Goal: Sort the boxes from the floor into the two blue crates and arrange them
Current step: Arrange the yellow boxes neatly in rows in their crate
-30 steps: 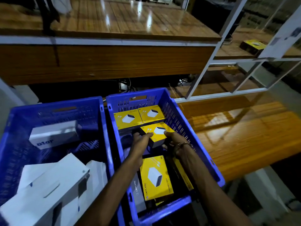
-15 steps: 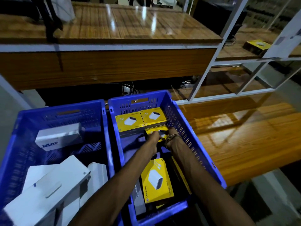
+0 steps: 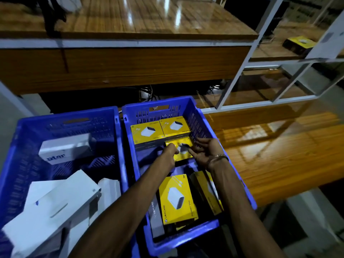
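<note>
In the head view, a third yellow box (image 3: 183,148) is seen lying flat in the right blue crate (image 3: 204,125), just behind two yellow boxes (image 3: 161,129) set side by side against the far wall and hard against the right wall. The left hand (image 3: 170,152) is pressed on its near-left edge, fingers curled, and the right hand (image 3: 205,150) is laid open, fingers spread, along its right side; neither is closed around it. Directly nearer the body, a loose yellow box (image 3: 176,199) is found with its long axis running toward the person, slightly closer to the left hand, while white boxes (image 3: 54,202) are piled in the left blue crate (image 3: 16,146).

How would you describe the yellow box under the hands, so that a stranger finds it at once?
Look in the right blue crate, which holds the yellow boxes. At its far end two yellow boxes lie flat side by side. The yellow box sits just in front of the right one, against the right wall, and alone has both hands on it.
</note>
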Demonstrator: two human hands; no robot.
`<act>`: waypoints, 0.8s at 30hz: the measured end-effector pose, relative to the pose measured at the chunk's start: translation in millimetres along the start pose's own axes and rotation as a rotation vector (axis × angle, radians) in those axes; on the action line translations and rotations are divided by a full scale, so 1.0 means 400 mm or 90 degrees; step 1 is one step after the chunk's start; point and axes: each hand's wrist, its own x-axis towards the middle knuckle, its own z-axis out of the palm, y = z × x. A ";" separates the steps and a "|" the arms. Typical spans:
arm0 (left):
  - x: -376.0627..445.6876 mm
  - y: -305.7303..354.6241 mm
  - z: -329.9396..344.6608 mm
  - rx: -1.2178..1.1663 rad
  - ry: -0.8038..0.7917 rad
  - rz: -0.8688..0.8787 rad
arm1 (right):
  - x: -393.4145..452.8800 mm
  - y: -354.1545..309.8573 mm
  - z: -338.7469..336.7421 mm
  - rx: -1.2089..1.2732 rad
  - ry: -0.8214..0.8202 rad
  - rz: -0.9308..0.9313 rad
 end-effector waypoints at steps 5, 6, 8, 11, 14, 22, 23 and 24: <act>-0.022 -0.027 -0.020 0.129 -0.008 0.146 | -0.094 0.027 -0.071 -0.371 -0.095 -0.221; -0.025 -0.043 -0.027 0.188 -0.037 0.196 | -0.106 0.028 -0.095 -0.403 -0.079 -0.265; -0.040 -0.083 -0.034 0.302 -0.153 0.263 | -0.130 0.027 -0.149 -0.420 -0.053 -0.318; -0.060 -0.136 -0.024 0.530 -0.229 0.306 | -0.150 0.037 -0.248 -0.505 0.009 -0.388; -0.074 -0.159 -0.006 0.741 -0.219 0.348 | -0.185 0.063 -0.328 -0.637 0.054 -0.446; -0.079 -0.183 -0.020 0.825 -0.138 0.567 | -0.238 0.142 -0.344 -0.779 0.218 -0.642; -0.082 -0.182 -0.023 0.790 -0.139 0.573 | -0.238 0.147 -0.342 -0.755 0.241 -0.657; -0.086 -0.182 -0.024 0.740 -0.147 0.559 | -0.239 0.151 -0.337 -0.720 0.254 -0.657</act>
